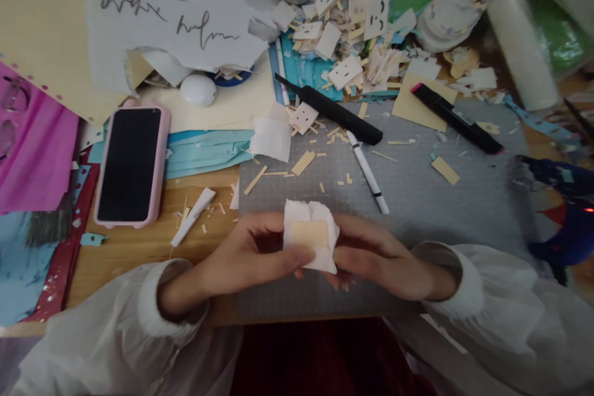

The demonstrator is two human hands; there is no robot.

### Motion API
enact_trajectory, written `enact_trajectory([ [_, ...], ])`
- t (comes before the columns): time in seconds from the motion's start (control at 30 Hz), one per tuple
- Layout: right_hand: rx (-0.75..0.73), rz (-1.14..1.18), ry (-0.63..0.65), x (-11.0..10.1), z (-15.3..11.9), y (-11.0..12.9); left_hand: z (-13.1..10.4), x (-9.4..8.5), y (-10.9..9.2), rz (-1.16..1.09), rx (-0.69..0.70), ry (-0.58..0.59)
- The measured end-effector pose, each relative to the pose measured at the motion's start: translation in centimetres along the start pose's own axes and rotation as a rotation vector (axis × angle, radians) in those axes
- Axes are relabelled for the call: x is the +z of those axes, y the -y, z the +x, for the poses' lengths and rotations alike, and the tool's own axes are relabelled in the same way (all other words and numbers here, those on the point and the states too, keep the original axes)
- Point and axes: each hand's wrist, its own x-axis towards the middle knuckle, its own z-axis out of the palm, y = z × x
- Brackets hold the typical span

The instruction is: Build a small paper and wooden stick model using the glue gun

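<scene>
A piece of white paper with a small yellow rectangle lying on it is held between my two hands, over the front of the grey cutting mat. My left hand grips the paper's left side, its thumb resting on the lower edge of the yellow rectangle. On the right side, my right hand pinches the paper's edge, with its other fingers partly hidden below. Beyond the hands, yellow scraps, a white pen and a torn white paper piece lie on or beside the mat.
A pink-cased phone and a folded white strip lie left. Behind are a black tool, a black marker and a pile of small paper faces. A dark blue tool stands right.
</scene>
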Motion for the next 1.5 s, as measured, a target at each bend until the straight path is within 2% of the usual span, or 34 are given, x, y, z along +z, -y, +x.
enact_trajectory([
  [0.4, -0.082, -0.436, -0.024, 0.4, 0.3, 0.0, 0.0, 0.0, 0.6, 0.112, 0.038, -0.031],
  [0.7, -0.092, -0.584, -0.09, 0.5, 0.5, 0.4, 0.1, -0.1, 0.4, 0.168, 0.059, -0.044],
  [0.93, -0.089, -0.74, -0.214, 0.6, 0.8, -0.3, 0.3, 0.5, 1.3, 0.222, 0.261, -0.214],
  [1.17, -0.127, -0.858, -0.263, 1.1, 0.7, -1.5, 0.4, 0.5, 1.0, 0.368, 0.132, -0.248],
  [1.5, -0.197, -0.94, -0.25, 1.0, 0.6, -1.2, 0.5, 0.4, 0.4, 0.262, 0.059, -0.253],
])
